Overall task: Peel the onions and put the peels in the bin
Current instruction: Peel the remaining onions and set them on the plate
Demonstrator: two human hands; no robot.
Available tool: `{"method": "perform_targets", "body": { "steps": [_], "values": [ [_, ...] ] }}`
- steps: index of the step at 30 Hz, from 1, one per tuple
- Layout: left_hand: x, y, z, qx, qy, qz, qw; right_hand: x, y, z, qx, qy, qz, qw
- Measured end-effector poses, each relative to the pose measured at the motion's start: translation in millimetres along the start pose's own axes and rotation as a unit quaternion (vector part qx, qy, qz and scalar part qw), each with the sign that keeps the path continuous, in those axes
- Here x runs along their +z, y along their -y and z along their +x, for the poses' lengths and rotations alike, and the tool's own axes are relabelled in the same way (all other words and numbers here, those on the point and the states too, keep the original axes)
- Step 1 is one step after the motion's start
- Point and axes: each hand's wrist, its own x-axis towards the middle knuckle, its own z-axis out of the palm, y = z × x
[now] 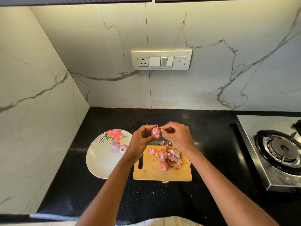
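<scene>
Your left hand [143, 139] holds a small pink onion [155, 131] up in the air, above the far edge of the wooden cutting board [177, 174]. Your fingers curl over the top of it and your thumb presses it from below. Your right hand [177, 136] is right beside it, and its thumb and finger pinch a thin bit of skin at the top of that onion. On the board lies a pile of peels [173, 156], pink and brown, and one more onion [163, 166] sits in front of the pile, near the middle of the board. A little scrap of peel [165, 182] lies on the black counter [101, 193], just off the near edge of the board. To the left of the board is a white plate [99, 162] with red roses on it. Two peeled onions [119, 146] rest on that plate, close together. A steel gas stove [276, 152] stands far to the right. A white switch panel [161, 60] is on the marble wall behind.
</scene>
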Motion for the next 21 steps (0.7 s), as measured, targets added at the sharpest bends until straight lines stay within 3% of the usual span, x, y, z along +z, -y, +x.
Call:
{"method": "perform_targets", "body": {
  "steps": [4,11,16,21],
  "values": [
    [0.6,-0.9,-1.1,0.001,0.01,-0.004,1.0,-0.6,0.5,1.0,0.018,-0.005,0.004,1.0],
    [-6.9,-3.3,0.7,-0.003,0.001,-0.014,1.0,-7.1,6.1,5.2,0.016,0.071,0.05,0.996],
    [-2.4,-7.2,1.7,0.006,-0.001,-0.005,1.0,-5.2,4.3,4.8,0.025,0.028,0.063,0.997],
    [-4.9,-9.2,2.3,0.011,-0.014,0.008,1.0,1.5,8.0,7.5,-0.006,0.037,-0.006,0.999]
  ]
}}
